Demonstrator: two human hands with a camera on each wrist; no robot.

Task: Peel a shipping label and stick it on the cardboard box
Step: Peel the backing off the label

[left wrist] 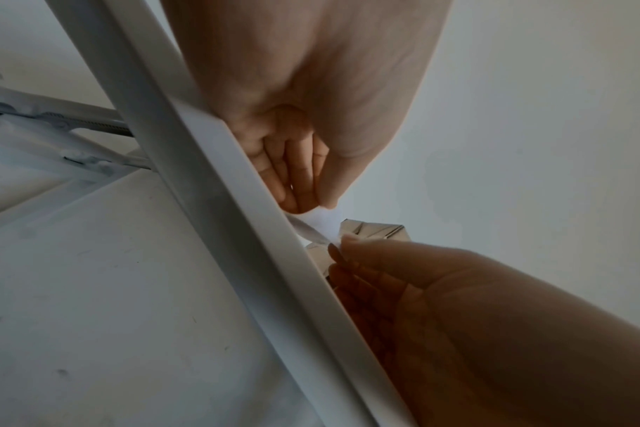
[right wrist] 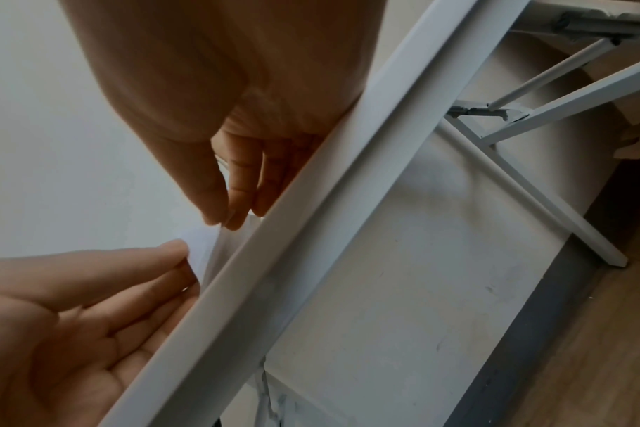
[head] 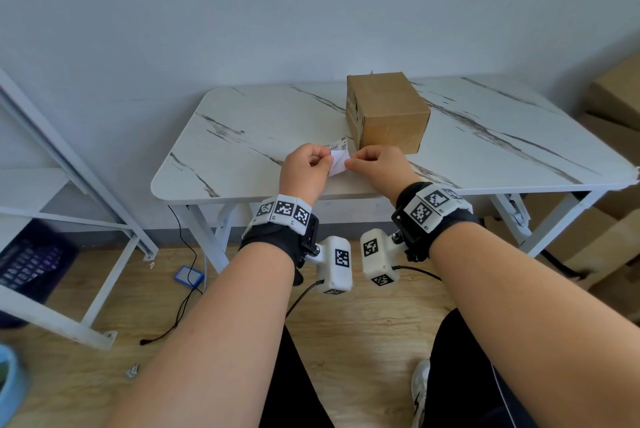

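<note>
Head view: the label (head: 336,160) is held just above the worktop (head: 242,122), pinched between both hands. The left hand (head: 304,169) grips its left edge and the right hand (head: 375,164) its right corner, each grip narrow and closed on paper. The box (head: 386,112) stands just beyond the label, slightly to the right, so the right hand is nearer it. The label is a small white sheet with a folded or lifted flap showing a blank underside; print shows on its far end. I judge the peel has begun but is not done; the box's top looks bare.
</note>
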